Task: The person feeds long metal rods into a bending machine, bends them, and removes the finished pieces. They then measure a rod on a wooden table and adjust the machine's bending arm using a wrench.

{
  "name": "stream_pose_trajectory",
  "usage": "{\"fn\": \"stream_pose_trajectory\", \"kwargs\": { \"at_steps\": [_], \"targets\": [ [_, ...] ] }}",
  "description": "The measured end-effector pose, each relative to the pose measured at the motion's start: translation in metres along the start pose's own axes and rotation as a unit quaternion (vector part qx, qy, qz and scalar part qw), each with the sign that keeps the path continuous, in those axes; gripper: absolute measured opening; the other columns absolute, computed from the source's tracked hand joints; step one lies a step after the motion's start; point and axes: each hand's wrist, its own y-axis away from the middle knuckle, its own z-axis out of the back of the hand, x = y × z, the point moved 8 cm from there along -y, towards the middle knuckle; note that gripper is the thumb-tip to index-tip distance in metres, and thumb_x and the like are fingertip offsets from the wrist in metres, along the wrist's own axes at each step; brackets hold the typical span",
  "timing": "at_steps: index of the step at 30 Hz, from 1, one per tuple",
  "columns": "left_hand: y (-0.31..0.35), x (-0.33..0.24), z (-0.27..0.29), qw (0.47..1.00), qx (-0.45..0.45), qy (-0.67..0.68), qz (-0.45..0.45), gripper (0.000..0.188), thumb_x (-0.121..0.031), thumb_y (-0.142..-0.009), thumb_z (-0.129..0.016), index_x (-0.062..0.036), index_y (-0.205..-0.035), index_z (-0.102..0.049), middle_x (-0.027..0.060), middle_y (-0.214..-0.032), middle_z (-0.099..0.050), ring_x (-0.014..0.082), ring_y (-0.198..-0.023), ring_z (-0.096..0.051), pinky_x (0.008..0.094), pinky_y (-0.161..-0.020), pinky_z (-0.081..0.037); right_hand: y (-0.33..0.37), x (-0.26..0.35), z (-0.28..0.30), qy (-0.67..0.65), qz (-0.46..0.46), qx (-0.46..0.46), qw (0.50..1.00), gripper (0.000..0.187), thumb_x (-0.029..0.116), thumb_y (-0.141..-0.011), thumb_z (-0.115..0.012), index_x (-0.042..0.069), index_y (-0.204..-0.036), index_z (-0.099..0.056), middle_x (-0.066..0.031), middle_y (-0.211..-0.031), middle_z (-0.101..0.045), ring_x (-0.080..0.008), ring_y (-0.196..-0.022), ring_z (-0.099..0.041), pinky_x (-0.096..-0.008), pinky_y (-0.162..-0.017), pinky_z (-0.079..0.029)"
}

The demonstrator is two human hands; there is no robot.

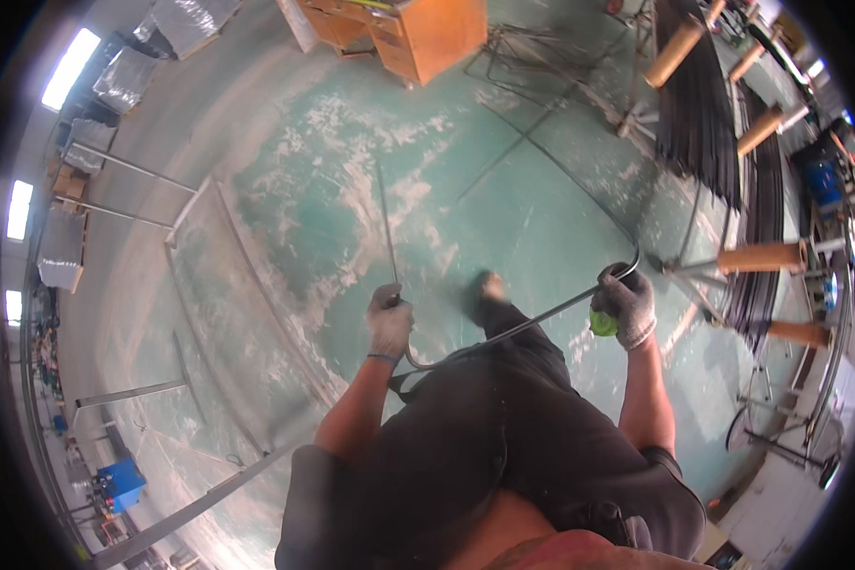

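A thin, dark metal tube bent into a U (pixel 532 323) spans the space in front of my body. Its crosspiece runs past my dark clothing, and both arms point away over the floor. My left hand (pixel 389 323), in a grey work glove, is closed round the left arm just above the bend. On the other side my gloved right hand (pixel 631 309) grips the tube near the right bend. A bright green rounded thing (pixel 602 322) shows beside the right palm; whether it is held or part of the glove I cannot tell.
A metal frame (pixel 256 256) stands at left, with a long bar (pixel 185 513) low in front of it. Ahead is an orange wooden desk (pixel 437 43). At right, a rack with brown cardboard tubes (pixel 762 257) holds black strips (pixel 698 123). Wrapped stacks (pixel 64 249) line the left wall.
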Motion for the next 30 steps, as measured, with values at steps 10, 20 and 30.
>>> {"fn": "stream_pose_trajectory", "kwargs": {
  "at_steps": [10, 20, 30],
  "targets": [
    [-0.206, -0.206, -0.031, 0.95, -0.147, -0.033, -0.274, 0.02, 0.006, -0.1, -0.062, -0.0044, -0.115, -0.071, 0.0023, -0.084, -0.064, 0.01, -0.067, -0.06, 0.0294, -0.061, -0.05, -0.316, 0.048, -0.071, 0.004, -0.07, 0.002, 0.998, 0.019, 0.018, -0.102, -0.072, 0.0, -0.108, -0.068, -0.0057, -0.069, -0.062, -0.0189, -0.056, -0.062, -0.0348, -0.055, -0.053],
    [-0.509, -0.347, -0.084, 0.933, -0.134, 0.048, -0.332, 0.018, 0.001, -0.103, -0.061, -0.0015, -0.114, -0.074, 0.0072, -0.092, -0.071, 0.0136, -0.075, -0.067, 0.0304, -0.069, -0.054, -0.638, 0.139, -0.182, 0.068, 0.001, 0.009, 0.998, 0.022, 0.024, -0.104, -0.071, 0.002, -0.107, -0.067, -0.0051, -0.068, -0.061, -0.019, -0.055, -0.06, -0.0346, -0.055, -0.05],
    [-0.77, -0.437, -0.173, 0.952, -0.165, -0.086, -0.244, 0.016, -0.009, -0.101, -0.066, -0.0036, -0.112, -0.076, 0.0106, -0.088, -0.075, 0.0195, -0.076, -0.074, 0.0347, -0.072, -0.058, -0.917, 0.197, -0.235, 0.099, -0.042, 0.007, 0.994, 0.023, 0.025, -0.103, -0.071, 0.003, -0.101, -0.065, -0.0064, -0.068, -0.06, -0.0219, -0.056, -0.061, -0.0382, -0.056, -0.049]
  ]
}}
